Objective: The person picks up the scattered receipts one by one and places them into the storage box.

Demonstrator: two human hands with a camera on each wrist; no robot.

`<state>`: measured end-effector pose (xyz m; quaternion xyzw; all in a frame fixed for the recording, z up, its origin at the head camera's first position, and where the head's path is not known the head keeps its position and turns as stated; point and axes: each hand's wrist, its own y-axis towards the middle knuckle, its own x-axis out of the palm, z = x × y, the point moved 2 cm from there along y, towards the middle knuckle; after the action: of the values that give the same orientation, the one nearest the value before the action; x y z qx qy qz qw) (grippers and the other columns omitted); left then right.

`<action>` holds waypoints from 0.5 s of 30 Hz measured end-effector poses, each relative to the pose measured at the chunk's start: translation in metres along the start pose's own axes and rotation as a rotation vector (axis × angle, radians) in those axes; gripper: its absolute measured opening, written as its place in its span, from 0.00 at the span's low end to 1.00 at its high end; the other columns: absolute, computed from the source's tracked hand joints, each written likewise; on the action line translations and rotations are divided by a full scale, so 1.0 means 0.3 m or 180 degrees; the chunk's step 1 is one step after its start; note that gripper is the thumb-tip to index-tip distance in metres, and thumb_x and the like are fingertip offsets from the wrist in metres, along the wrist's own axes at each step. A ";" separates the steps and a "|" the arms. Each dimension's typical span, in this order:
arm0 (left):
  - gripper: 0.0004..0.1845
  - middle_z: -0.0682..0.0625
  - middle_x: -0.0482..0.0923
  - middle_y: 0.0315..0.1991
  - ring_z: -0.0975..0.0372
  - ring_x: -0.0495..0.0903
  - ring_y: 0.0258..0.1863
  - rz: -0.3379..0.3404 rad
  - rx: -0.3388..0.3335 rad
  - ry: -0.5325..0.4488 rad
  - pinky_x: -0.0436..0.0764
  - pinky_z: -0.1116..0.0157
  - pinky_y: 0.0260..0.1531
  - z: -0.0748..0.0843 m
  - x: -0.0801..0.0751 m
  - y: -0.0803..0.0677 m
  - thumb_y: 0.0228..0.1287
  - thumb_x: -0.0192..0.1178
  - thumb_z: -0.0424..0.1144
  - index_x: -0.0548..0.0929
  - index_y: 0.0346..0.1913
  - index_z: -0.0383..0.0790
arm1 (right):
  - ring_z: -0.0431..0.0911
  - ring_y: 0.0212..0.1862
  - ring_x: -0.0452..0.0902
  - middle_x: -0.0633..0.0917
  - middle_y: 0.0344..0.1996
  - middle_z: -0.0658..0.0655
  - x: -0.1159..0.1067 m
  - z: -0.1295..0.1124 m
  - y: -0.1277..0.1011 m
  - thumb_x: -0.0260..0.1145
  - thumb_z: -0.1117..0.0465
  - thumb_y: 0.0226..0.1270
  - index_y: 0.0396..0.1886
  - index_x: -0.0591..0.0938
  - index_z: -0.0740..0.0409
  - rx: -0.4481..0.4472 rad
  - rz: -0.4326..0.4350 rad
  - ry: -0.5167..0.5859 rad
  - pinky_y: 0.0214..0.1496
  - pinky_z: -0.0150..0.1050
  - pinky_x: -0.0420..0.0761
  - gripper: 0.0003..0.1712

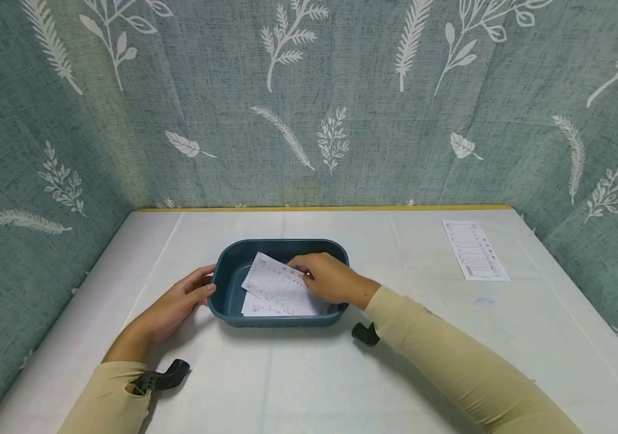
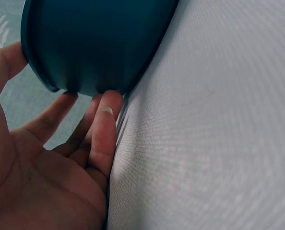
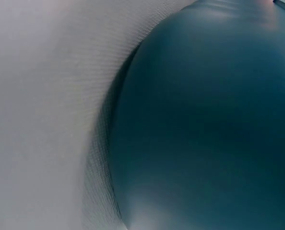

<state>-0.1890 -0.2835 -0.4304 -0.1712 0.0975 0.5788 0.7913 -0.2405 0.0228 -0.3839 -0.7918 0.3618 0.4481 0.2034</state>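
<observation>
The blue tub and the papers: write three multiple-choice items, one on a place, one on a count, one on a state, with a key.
1. Where does the lone paper slip lie?
A. on the table, far right
B. in the tub
C. under the left hand

2. How many hands touch the tub?
A. none
B. one
C. two

3. How does the left hand meet the tub?
A. fist on the rim
B. open, fingers against its outer wall
C. apart from it

Key: 1 A, it lies alone by the right wall. 2 C, the right hand reaches inside onto the papers. 3 B, the left wrist view shows straight fingers.
</observation>
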 end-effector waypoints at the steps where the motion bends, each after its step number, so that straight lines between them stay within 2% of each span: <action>1: 0.34 0.32 0.59 0.72 0.64 0.68 0.60 0.0002 -0.0001 -0.0006 0.70 0.81 0.50 -0.001 0.000 0.000 0.78 0.50 0.47 0.53 0.78 0.36 | 0.42 0.41 0.76 0.85 0.54 0.54 0.002 -0.002 0.000 0.55 0.70 0.74 0.64 0.79 0.54 0.0005 -0.0037 -0.0052 0.44 0.35 0.75 0.22; 4: 0.34 0.33 0.60 0.72 0.66 0.68 0.58 0.0011 -0.0009 -0.0025 0.70 0.80 0.50 -0.001 0.000 0.000 0.77 0.51 0.47 0.53 0.78 0.36 | 0.41 0.51 0.77 0.82 0.61 0.53 0.008 -0.008 -0.002 0.53 0.69 0.75 0.68 0.77 0.53 0.0029 -0.0128 -0.0237 0.53 0.37 0.77 0.24; 9: 0.35 0.33 0.60 0.72 0.65 0.69 0.58 0.0012 -0.0012 -0.0049 0.70 0.80 0.50 -0.003 0.000 0.002 0.77 0.51 0.47 0.53 0.78 0.37 | 0.46 0.65 0.75 0.80 0.64 0.55 0.016 -0.014 -0.010 0.52 0.67 0.77 0.71 0.73 0.50 0.0145 -0.0205 -0.0578 0.66 0.44 0.75 0.26; 12: 0.35 0.33 0.59 0.73 0.60 0.68 0.61 0.0012 -0.0009 -0.0048 0.70 0.80 0.51 -0.003 0.001 0.004 0.77 0.51 0.48 0.53 0.78 0.37 | 0.49 0.69 0.72 0.78 0.67 0.56 0.021 -0.017 -0.016 0.55 0.65 0.76 0.72 0.72 0.49 0.0213 -0.0237 -0.0758 0.69 0.46 0.73 0.27; 15: 0.35 0.33 0.59 0.74 0.52 0.65 0.66 0.0013 -0.0016 -0.0026 0.69 0.81 0.51 -0.002 0.002 0.003 0.78 0.50 0.48 0.53 0.78 0.38 | 0.49 0.69 0.73 0.78 0.67 0.57 0.026 -0.020 -0.019 0.58 0.64 0.75 0.72 0.72 0.48 0.0205 -0.0223 -0.0882 0.68 0.46 0.74 0.28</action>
<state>-0.1897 -0.2829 -0.4313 -0.1706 0.0931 0.5814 0.7901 -0.2303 0.0197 -0.3874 -0.7276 0.3166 0.5338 0.2922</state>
